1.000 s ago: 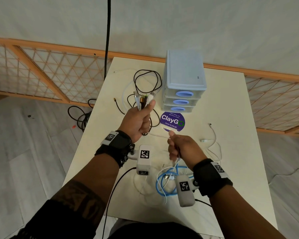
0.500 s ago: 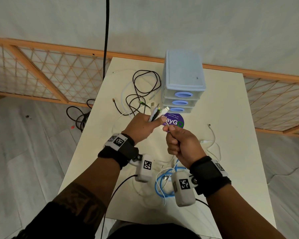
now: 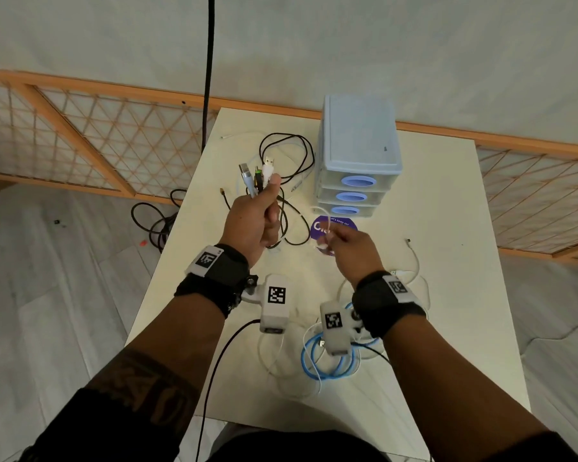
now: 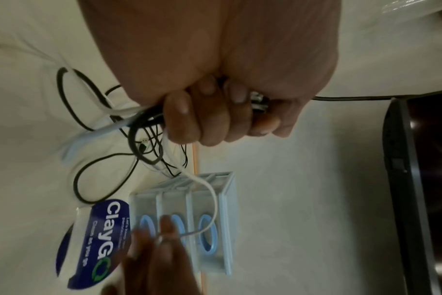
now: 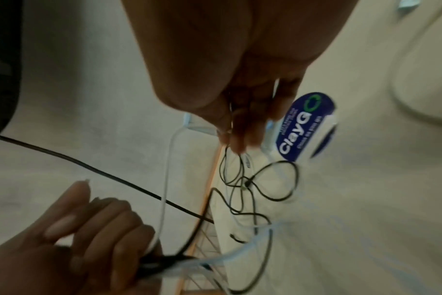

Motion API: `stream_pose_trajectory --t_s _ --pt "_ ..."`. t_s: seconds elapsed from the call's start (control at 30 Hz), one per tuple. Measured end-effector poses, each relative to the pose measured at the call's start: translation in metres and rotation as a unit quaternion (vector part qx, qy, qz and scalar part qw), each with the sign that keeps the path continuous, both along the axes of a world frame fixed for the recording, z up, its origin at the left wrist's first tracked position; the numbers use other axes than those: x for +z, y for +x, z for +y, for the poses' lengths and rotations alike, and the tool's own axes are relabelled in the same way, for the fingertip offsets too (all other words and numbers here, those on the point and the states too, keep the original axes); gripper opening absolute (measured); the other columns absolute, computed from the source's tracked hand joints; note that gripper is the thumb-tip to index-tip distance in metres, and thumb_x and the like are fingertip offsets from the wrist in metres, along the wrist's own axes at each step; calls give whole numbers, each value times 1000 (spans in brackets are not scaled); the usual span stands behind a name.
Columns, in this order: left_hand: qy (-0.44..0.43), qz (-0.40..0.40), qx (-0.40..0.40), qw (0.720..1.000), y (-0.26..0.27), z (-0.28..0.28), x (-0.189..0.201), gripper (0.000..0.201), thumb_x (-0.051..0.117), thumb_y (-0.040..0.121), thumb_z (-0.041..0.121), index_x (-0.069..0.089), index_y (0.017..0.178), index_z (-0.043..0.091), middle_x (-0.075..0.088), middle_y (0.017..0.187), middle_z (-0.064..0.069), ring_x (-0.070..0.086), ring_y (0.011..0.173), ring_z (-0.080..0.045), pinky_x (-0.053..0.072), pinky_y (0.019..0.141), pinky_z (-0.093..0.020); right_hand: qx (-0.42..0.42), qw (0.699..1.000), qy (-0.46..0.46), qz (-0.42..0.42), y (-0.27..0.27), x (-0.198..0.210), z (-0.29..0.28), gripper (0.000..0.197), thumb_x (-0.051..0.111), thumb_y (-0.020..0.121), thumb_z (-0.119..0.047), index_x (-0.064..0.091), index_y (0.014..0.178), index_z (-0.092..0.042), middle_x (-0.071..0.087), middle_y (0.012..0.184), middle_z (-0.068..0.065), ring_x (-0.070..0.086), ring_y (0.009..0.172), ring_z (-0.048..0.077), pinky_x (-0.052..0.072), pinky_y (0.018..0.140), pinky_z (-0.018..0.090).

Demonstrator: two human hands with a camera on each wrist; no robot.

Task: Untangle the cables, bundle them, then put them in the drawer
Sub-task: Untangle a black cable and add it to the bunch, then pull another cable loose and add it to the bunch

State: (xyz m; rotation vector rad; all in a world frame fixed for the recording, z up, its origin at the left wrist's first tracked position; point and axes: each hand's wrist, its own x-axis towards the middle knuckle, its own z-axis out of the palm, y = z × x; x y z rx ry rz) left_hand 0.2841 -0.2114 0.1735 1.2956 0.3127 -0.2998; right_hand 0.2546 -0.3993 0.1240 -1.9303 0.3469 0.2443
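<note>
Left hand (image 3: 252, 225) fisted round a cluster of cable ends (image 3: 257, 176) — plugs pointing up, above the tabletop (image 3: 447, 295) middle, right hand (image 3: 346, 250) pinching a thin white cable (image 4: 209, 191) running between both hands, drawer unit (image 3: 359, 155) at the far edge — drawers closed, blue cable coil (image 3: 327, 365) near the front edge.

we see a cream surface (image 3: 431, 201) carrying a pale blue drawer unit (image 3: 359, 141) with brighter blue oval handles. black cables (image 3: 289, 151) loop beside it, and a light blue cable (image 3: 327, 368) coils near us. the round sticker (image 3: 339, 223) is purple with white lettering. our wristbands (image 3: 214, 281) are black with black-and-white square markers.
</note>
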Motion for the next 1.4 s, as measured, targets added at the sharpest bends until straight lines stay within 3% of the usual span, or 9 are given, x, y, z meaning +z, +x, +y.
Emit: stream_pose_trajectory --t_s 0.13,0.23,0.33,0.47,0.63,1.0,1.17,1.27,1.4 --pt "-18 -9 -22 1000 -6 -5 2 63 55 105 48 32 54 19 22 52 2 16 44 -14 15 47 -27 9 999 -20 32 17 14 10 70 47 103 -20 8 161 -16 57 121 -4 54 110 19 42 100 32" --pt "-8 -19 -22 1000 -9 -3 -2 62 55 105 48 27 57 21 22 50 4 15 45 -14 16 47 -27 -48 996 -73 -9 3 21 16 48 46 103 -26 30 146 -16 64 110 1 63 109 28 46 101 42" --pt "-6 -26 -22 999 -14 -3 -8 60 58 98 52 28 56 22 22 50 4 15 47 -15 15 49 -30 11 999 31 36 -18 30 28 30 43 105 -42 41 122 -17 72 93 11 70 80 23 51 76 29" --pt "-5 -22 -24 999 -24 -7 -16 64 62 91 58 26 56 19 22 49 -1 18 46 -18 18 51 -31 137 923 301 196 -30 36 39 65 19 98 -70 56 127 -25 74 98 10 73 93 25 52 78 36" --pt "32 9 -43 999 -34 -11 -26 67 64 85 67 28 54 19 24 52 -4 19 50 -19 16 54 -36 73 851 436 283 -15 21 46 89 17 93 -78 76 89 -12 70 83 9 64 86 25 46 80 37" --pt "92 66 -83 990 -55 -9 -53 66 53 106 48 30 50 21 26 44 0 20 41 -17 14 52 -32 24 882 414 224 34 37 49 80 21 102 -65 64 116 1 58 83 10 56 52 17 43 53 23" --pt "140 104 -83 981 -58 -6 -59 73 53 107 42 30 39 27 26 41 2 19 38 -14 16 48 -26 6 918 365 156 57 25 53 79 22 102 -65 64 129 -3 54 89 3 51 83 17 44 64 27" --pt "175 102 -98 974 -60 -2 -65 76 52 106 42 29 36 25 28 38 0 22 36 -15 20 47 -27 33 940 317 119 69 31 50 76 20 103 -63 64 133 -9 62 114 5 55 109 18 35 92 33" --pt "196 84 -77 974 -52 3 -63 75 57 104 49 32 38 23 32 38 -1 27 36 -17 26 48 -29 62 966 229 104 71 25 39 68 26 104 -60 69 127 -12 49 151 6 41 140 18 27 105 29"
